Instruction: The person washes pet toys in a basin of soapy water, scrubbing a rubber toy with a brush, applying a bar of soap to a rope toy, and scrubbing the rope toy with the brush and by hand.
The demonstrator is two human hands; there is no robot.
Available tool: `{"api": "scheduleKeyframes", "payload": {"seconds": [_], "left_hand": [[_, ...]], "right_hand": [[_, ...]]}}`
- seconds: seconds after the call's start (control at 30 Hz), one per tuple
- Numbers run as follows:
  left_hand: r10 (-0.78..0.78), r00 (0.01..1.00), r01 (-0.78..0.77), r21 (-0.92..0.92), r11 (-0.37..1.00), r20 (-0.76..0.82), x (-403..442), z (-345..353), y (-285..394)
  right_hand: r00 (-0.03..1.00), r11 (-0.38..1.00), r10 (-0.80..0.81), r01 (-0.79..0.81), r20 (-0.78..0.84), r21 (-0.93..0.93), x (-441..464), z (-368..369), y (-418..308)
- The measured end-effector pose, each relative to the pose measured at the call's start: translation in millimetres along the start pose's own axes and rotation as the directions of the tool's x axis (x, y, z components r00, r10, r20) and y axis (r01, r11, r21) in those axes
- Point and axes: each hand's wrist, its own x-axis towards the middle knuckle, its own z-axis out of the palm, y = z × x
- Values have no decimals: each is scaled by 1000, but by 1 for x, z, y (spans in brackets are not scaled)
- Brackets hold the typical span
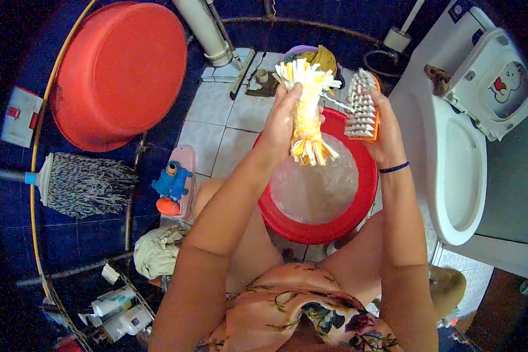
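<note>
My left hand [281, 120] is wrapped around a yellow-and-white braided rope toy [308, 120] with fringed ends, held upright above the basin. A thin white strand trails from it toward the brush. My right hand [388, 129] grips a scrub brush [361, 108] with an orange back, its white bristles turned toward the toy. Toy and brush bodies are apart. Below both hands sits a red basin [364, 205] of cloudy water [314, 185], between my knees.
To the left lie a pink board [185, 161], a blue plush toy [173, 183] and an orange ball [168, 206]. A large red tub [126, 70] and a mop [88, 183] are against the wall. On the right stands a white toilet [460, 176] with its lid raised.
</note>
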Motion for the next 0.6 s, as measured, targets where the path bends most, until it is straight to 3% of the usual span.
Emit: {"api": "scheduleKeyframes", "payload": {"seconds": [0.07, 0.2, 0.3, 0.4, 0.5, 0.6], "left_hand": [[3, 999, -6, -86, 996, -36, 6, -6, -3], [-63, 993, 39, -241, 970, -95, 12, -18, -5], [-87, 995, 71, -285, 956, -45, 13, -21, -6], [-152, 985, 116, -340, 933, -79, 6, -12, 0], [-49, 997, 65, -274, 959, 66, 0, -10, -1], [155, 988, -155, -7, 988, 11, -7, 4, -3]], "right_hand": [[999, 997, -35, 34, 22, 65, 3, -7, -7], [961, 949, -176, 223, -211, 222, 3, -8, -28], [980, 934, -187, 200, -72, 297, 4, -27, -26], [983, 968, -138, 161, -124, 195, 1, -16, -23], [991, 990, -107, 113, -77, 85, -2, -9, -17], [999, 999, -33, 34, 14, -36, -5, -6, -10]]}}
